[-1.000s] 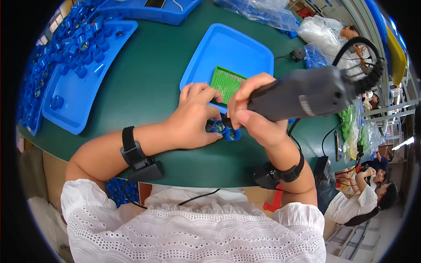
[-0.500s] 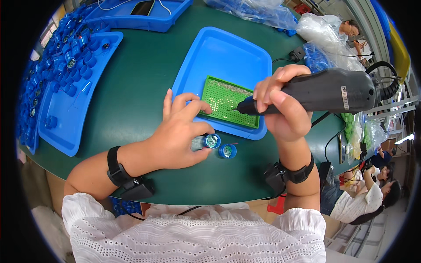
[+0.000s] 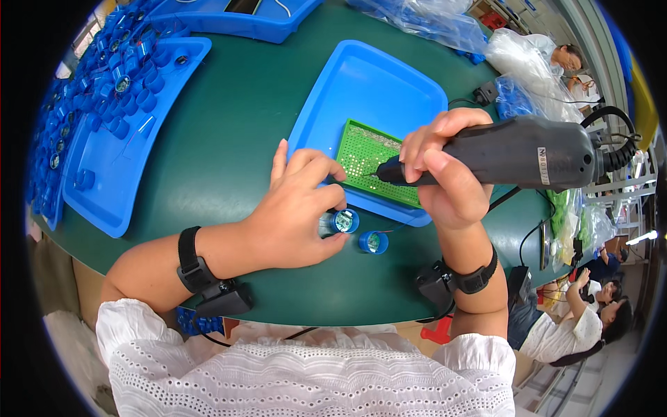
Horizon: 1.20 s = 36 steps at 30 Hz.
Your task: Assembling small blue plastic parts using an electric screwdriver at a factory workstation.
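Observation:
My left hand (image 3: pixel 295 208) grips a small blue round cup (image 3: pixel 345 222) between thumb and fingers, with a green circuit board inside its open top. My index finger is lifted over the near left corner of a green perforated screw tray (image 3: pixel 379 163). That tray holds many small pale screws and lies inside a larger blue tray (image 3: pixel 368 76). In my right hand (image 3: pixel 455 174) is a black electric screwdriver (image 3: pixel 521 153), held almost level. Its thin bit points left over the screws; I cannot tell whether it touches them. Beside the gripped cup stands a second blue cup (image 3: pixel 374 242) with a board.
At the left, a blue tray (image 3: pixel 104 208) carries a big heap of blue cups (image 3: pixel 114 76) with wires. Another blue tray (image 3: pixel 278 24) is at the far edge. Clear plastic bags (image 3: pixel 517 59) lie at the far right. A cord hangs from the screwdriver. People sit at the right.
The whole view has shifted slightly, so the trays appear further right. The screwdriver bit sits a little further left over the screw tray. Both hands keep their grips.

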### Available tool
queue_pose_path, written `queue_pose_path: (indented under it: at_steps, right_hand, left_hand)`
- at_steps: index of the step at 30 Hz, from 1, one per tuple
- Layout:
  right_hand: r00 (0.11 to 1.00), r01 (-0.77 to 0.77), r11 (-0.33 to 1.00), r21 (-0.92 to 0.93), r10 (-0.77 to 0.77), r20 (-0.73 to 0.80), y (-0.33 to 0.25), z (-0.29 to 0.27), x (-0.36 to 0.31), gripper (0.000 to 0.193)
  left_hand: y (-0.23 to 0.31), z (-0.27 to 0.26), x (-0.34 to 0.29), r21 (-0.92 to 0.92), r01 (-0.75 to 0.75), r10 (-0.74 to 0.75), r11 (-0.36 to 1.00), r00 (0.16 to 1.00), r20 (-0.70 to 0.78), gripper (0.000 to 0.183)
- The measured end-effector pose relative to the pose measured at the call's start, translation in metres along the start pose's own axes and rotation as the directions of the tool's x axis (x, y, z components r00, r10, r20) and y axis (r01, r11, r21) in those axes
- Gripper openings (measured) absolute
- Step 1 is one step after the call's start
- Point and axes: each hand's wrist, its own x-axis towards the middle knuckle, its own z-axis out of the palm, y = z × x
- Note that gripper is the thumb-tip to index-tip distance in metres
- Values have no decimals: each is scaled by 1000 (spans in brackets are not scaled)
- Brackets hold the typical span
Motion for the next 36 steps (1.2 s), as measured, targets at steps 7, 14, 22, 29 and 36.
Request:
queue_pose_path:
  at_steps: [7,14,22,29,36]
  right_hand:
    - [999,9,1000,-24,-8,31,2,0,2,24]
    - [1000,-8,1000,-27,8,14,2,4,1,25]
    - [999,14,1000,-20,-13,50,-10,4,6,27]
    - [992,-45,999,-18,47,113,-50,20,-1,27]
    - [976,-180,975,-130,193,98,-45,36,-25,28]
  left_hand:
    - [0,0,-1,-11,8,-8,1000,1000,-3,27]
    - [1,0,0,-10,7,-7,1000,1000,3,27]
    - [1,3,-2,-16,6,-6,1000,1000,-15,29]
    - [-1,6,-5,-19,-11,10,1000,998,-55,28]
    - [-1,6,-5,-15,4,-4,1000,999,-48,28]
